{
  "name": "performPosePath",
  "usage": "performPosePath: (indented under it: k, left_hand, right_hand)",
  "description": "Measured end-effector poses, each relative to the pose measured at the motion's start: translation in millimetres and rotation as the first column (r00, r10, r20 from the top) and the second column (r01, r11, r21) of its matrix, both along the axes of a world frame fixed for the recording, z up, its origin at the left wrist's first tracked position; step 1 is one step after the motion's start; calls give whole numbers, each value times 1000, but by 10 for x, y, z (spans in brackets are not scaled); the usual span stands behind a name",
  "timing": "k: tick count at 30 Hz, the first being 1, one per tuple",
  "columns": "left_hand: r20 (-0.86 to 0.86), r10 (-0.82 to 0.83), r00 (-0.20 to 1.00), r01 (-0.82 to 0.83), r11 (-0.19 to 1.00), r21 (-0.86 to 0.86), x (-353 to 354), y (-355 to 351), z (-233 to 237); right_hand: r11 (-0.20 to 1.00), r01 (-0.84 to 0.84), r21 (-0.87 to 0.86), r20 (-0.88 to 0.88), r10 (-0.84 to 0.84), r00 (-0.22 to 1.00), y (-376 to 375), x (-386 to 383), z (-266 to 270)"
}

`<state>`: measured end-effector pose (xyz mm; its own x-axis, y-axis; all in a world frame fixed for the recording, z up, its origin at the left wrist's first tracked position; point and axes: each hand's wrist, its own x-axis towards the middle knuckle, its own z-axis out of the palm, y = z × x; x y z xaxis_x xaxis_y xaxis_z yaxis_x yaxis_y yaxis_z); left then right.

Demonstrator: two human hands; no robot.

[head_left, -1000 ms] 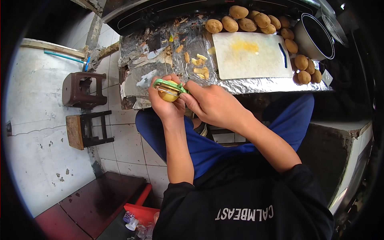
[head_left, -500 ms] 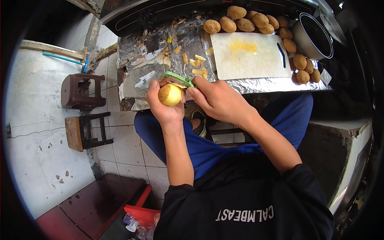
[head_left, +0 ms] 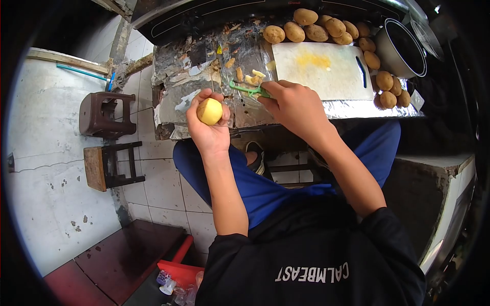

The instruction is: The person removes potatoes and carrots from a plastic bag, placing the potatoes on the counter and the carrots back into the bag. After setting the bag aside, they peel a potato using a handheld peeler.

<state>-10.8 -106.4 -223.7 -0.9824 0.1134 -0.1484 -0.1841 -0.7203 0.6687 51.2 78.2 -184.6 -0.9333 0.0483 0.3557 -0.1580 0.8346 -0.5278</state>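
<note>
My left hand [head_left: 212, 135] is wrapped round a partly peeled potato [head_left: 211, 111], with pale yellow flesh on most of the side I see and a strip of brown skin at its left. To the right and slightly higher, my right hand [head_left: 295, 107] grips a green peeler [head_left: 246, 89] by its handle. The peeler's head points left, apart from the potato, above the worn counter edge. Potato peelings [head_left: 253, 77] lie on the counter just beyond the peeler. A white cutting board [head_left: 326, 76] with a yellow stain is beyond my right hand.
Several unpeeled potatoes [head_left: 316, 33] line the board's far side, and more [head_left: 388, 90] sit at its right. A metal pot [head_left: 403, 48] stands at the far right. On the left floor are a brown plastic stool [head_left: 104, 115] and a wooden-topped stool [head_left: 96, 168].
The peeler in my right hand has moved off the potato, up and to the right. My left hand has turned the potato a little and shifted slightly left and up.
</note>
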Motion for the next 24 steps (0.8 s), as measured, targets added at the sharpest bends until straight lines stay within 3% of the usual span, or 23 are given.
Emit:
performPosePath:
  k: [1,4,6,8,9,11,12,14,15,18,19,24]
  left_hand:
    - [-3,-3,1000,3,1000,0,-27,-20,-31]
    - [10,17,1000,-16,998,-68,-16,-108,-99]
    - [32,14,999,-11,997,-73,-40,-83,-86]
    - [58,31,998,-26,996,-82,13,-33,-73]
    - [37,-19,999,21,997,-70,14,-10,-70]
    - [-15,-54,998,52,992,-112,38,65,-41]
    - [-17,-52,998,50,992,-115,58,105,-25]
    - [52,147,988,-130,963,-238,82,175,-11]
    - [-76,48,996,-70,947,-314,92,132,-22]
    - [-149,81,985,-140,886,-442,135,126,39]
    - [-163,65,985,-140,848,-510,143,122,62]
    - [-132,-10,991,-63,839,-541,178,168,72]
  right_hand:
    - [992,44,116,76,-53,996,67,-21,-6]
    - [991,71,112,204,-93,974,165,-53,13]
    - [989,79,124,104,-92,990,206,-62,6]
    - [988,71,-140,19,-69,997,166,-15,49]
    - [988,68,-140,16,-67,998,131,9,98]
    - [929,-110,-352,94,152,984,-2,104,211]
    - [934,-177,-310,45,200,979,-79,136,162]
    - [923,-226,-311,66,258,964,-183,199,147]
    - [935,-212,-284,99,249,963,-227,219,107]
    - [951,-215,-224,35,228,973,-340,244,34]
    - [959,-196,-203,59,211,976,-370,261,49]
    - [950,-190,-247,92,219,971,-411,280,-4]
